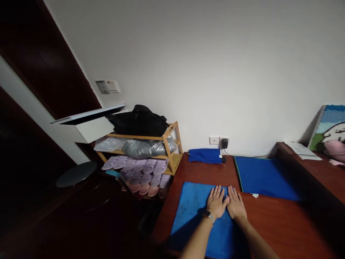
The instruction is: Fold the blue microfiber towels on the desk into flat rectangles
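The left hand (pixel 215 204) and right hand (pixel 237 207) lie flat, palms down, thumbs close together, fingers extended and clasping nothing, at the far right of the near blue cloth (pixel 194 205) on the table (pixel 275 217). At left, a rack (pixel 169 158) holds slippers (pixel 140 166) and a black bag (pixel 138 124).

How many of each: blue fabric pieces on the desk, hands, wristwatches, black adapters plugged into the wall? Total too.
Blue fabric pieces: 3 (front piece, folded piece by the wall, flat piece at right)
Hands: 2 (left hand, right hand)
Wristwatch: 1
Black plugged-in adapter: 1
Total: 7
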The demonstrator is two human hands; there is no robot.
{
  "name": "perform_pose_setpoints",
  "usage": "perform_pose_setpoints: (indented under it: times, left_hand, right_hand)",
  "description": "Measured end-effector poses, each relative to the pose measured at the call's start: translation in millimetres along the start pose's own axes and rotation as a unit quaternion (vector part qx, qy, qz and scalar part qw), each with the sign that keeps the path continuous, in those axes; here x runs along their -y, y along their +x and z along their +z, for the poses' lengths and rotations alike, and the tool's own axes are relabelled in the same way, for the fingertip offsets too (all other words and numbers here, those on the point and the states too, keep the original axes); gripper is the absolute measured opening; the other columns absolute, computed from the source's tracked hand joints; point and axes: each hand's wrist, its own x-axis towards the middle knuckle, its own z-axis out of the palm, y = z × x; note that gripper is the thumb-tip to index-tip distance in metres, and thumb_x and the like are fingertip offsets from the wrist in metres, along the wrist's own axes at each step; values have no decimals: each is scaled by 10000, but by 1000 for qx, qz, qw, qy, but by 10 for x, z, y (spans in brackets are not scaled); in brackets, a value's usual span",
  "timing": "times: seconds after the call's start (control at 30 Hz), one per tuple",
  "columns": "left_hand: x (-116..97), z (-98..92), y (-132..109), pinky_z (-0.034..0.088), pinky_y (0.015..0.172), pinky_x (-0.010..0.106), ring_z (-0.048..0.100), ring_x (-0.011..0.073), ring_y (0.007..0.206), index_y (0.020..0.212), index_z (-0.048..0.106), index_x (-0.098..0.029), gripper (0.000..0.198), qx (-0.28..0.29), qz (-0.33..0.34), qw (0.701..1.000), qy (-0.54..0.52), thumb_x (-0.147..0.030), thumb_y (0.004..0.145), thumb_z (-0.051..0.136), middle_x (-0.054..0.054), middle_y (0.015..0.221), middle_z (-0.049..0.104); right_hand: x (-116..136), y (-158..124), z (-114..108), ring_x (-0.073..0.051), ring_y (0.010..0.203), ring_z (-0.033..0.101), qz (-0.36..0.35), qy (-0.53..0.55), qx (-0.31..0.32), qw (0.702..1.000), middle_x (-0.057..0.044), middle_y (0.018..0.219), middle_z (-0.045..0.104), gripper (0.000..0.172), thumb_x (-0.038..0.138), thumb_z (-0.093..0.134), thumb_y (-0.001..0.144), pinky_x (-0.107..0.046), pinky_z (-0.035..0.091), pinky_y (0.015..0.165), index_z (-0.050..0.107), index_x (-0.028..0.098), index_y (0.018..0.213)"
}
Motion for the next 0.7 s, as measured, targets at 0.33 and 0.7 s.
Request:
perform_pose_setpoints:
  times: [0.33, 0.7]
  left_hand:
    - [1639, -530, -539, 240, 1265, 471, 239, 246, 1560, 1621, 273, -226, 685, -9, -158, 984, 88, -596, 1049, 203, 76, 1674, 318]
    - [1725, -467, -580, 253, 1257, 446, 252, 242, 1557, 1611, 306, -201, 703, -36, -156, 983, 95, -603, 1039, 232, 95, 1676, 321]
  right_hand:
    - [13, 24, 58, -198, 1582, 117, 27, 16, -4, 1000, -33, 1710, 169, 684, 411, 97, 1016, -405, 106, 1277, 162, 118, 1631]
    - [46, 43, 39, -220, 1582, 116, 28, -18, -7, 999, -52, 1712, 156, 680, 404, 123, 1015, -409, 80, 1278, 184, 118, 1628]
